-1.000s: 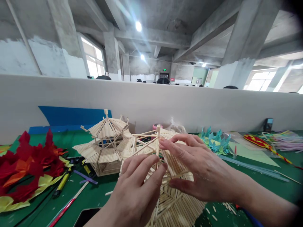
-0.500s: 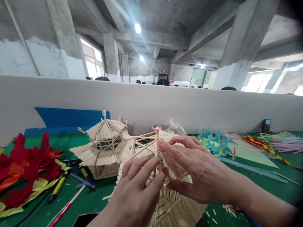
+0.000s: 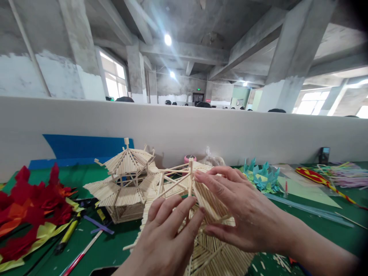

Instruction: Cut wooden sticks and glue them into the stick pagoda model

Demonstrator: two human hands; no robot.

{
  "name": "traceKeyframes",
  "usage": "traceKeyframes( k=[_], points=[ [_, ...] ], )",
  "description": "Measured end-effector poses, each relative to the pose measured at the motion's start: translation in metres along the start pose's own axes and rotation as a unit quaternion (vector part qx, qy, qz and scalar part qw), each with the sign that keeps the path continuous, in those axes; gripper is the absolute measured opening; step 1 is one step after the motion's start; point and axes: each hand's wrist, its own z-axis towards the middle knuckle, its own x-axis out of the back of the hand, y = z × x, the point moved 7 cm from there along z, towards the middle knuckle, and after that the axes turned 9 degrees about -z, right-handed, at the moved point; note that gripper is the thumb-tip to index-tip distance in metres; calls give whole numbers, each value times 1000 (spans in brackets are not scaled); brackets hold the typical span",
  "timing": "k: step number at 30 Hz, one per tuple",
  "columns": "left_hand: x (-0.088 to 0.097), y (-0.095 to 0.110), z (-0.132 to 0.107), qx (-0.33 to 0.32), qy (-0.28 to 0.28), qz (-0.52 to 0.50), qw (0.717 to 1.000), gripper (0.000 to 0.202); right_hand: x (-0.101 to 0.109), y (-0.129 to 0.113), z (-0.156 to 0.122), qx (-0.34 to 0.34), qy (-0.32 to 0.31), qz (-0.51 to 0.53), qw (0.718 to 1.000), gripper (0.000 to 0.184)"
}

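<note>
A pavilion model [image 3: 207, 260] built of pale wooden sticks stands in front of me, its roof frame partly bare around an upright centre post [image 3: 191, 167]. My right hand [image 3: 244, 211] spans a slanted roof panel of sticks [image 3: 211, 201], fingertips near the post and thumb at the lower edge. At the front of the frame is my left hand [image 3: 171, 230], its fingers bent over the sticks and its thumb close to the panel; its exact contact is hidden. Behind on the left rises a pavilion with a covered roof [image 3: 126, 163], adjoining the front model.
Red and yellow paper pieces [image 3: 37, 203] lie at left, near a yellow-black pen-like tool [image 3: 67, 234]. Blue-green folded paper [image 3: 260, 174], translucent glue sticks [image 3: 310, 209] and stick offcuts [image 3: 281, 262] are at right. A white partition [image 3: 258, 134] runs along the back.
The view has tilted up slightly, so things sit lower. My right hand stays at the roof panel, which now leans against the frame near the post; my left hand has barely moved.
</note>
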Motion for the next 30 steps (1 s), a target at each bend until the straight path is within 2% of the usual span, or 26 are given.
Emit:
traceKeyframes(
  k=[12, 16, 23, 30],
  points=[
    [0, 1, -1, -7, -8, 13, 1000, 28, -2, 7, -4, -37, 2, 12, 999, 68],
    [0, 1, 0, 4, -22, 7, 1000, 29, -3, 6, -12, -44, 11, 25, 999, 73],
    [1, 2, 3, 13, -26, -1, 1000, 28, -6, 2, -28, -55, 19, 9, 998, 69],
    [1, 2, 4, 9, -32, -11, 999, 29, -7, 4, -22, -68, 48, 27, 996, 64]
  ],
)
